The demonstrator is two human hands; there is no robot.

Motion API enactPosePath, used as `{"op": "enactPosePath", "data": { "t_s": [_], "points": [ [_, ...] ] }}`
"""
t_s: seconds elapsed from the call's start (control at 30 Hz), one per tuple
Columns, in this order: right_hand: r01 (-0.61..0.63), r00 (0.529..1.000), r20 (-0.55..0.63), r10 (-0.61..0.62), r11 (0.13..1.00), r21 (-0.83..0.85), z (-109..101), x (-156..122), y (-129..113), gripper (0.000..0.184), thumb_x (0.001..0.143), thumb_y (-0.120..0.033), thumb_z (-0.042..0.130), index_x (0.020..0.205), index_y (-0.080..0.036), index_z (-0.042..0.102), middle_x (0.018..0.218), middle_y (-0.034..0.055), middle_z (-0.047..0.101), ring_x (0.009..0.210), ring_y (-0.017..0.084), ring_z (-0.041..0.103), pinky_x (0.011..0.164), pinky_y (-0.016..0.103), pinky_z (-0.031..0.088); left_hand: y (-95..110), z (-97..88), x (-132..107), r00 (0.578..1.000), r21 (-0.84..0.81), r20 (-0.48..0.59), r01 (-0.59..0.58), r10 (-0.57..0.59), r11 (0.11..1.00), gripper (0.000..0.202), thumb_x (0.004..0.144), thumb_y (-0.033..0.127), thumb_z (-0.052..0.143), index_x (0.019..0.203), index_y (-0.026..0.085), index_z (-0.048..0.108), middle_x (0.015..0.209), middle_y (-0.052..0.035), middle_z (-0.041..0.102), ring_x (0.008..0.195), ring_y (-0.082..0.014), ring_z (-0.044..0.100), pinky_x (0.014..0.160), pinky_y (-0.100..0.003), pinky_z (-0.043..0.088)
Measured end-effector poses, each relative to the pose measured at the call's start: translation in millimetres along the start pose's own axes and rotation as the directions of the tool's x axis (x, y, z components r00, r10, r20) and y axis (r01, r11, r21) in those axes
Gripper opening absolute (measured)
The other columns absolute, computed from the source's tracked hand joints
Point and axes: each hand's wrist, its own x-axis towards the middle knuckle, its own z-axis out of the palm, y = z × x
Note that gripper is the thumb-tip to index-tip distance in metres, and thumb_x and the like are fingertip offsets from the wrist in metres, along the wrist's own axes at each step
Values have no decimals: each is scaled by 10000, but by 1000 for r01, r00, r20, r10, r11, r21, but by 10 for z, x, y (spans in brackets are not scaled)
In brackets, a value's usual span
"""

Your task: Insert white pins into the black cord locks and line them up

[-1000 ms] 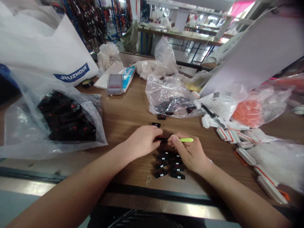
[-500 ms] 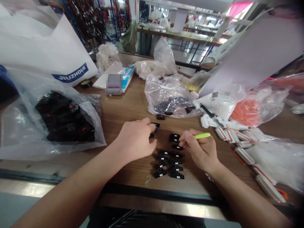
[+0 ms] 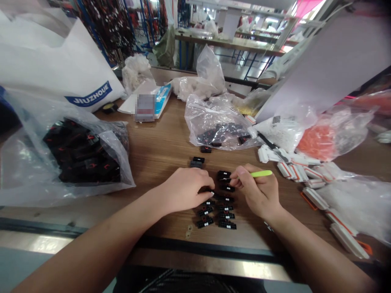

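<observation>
Black block (image 3: 216, 195) is at the left hand's (image 3: 187, 189) fingertips, just right of the thumb, long axis roughly left-right; left hand nearer. Left fingers curled, can't tell if pinching. Right hand (image 3: 257, 189) grips green-handled tool (image 3: 262, 173), tip by the upper blocks (image 3: 224, 173). Dotted blocks (image 3: 204, 223) crowd the near side; left hand partly hides things.

Head-worn view, forward and down
</observation>
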Motion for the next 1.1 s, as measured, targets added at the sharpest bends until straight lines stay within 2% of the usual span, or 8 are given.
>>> {"op": "enactPosePath", "data": {
  "t_s": [0.13,0.33,0.87,1.1],
  "points": [
    [-7,1000,6,7,1000,13,9,-6,1,352,976,-345,511,722,-172,683,638,10,658,575,109,625,554,222,496,-26,1,7,1000,48,11,0,0,999,134,899,221,598,991,217,696,934,-26,685,871,-191,639,752,-299,460],
    [-50,992,115,47,998,29,79,-40,-16,341,975,-360,518,751,-169,688,643,13,673,554,104,625,521,208,497,-25,-17,2,986,105,-23,167,-165,980,97,856,205,577,849,190,673,781,-32,653,729,-197,620,683,-318,441],
    [-44,985,166,39,999,26,165,-39,-10,326,976,-361,505,787,-168,687,712,36,690,607,125,654,544,227,525,6,-26,0,986,140,-41,167,-163,976,100,842,218,565,777,187,634,748,-35,637,666,-191,601,624,-311,421],
    [14,957,292,7,997,-71,150,-35,-76,322,997,-344,462,802,-187,663,737,29,680,676,143,655,648,255,534,-2,-19,-4,986,133,-43,165,-160,977,102,838,217,561,767,188,627,732,-30,627,663,-182,593,617,-296,408]
  ]
}}
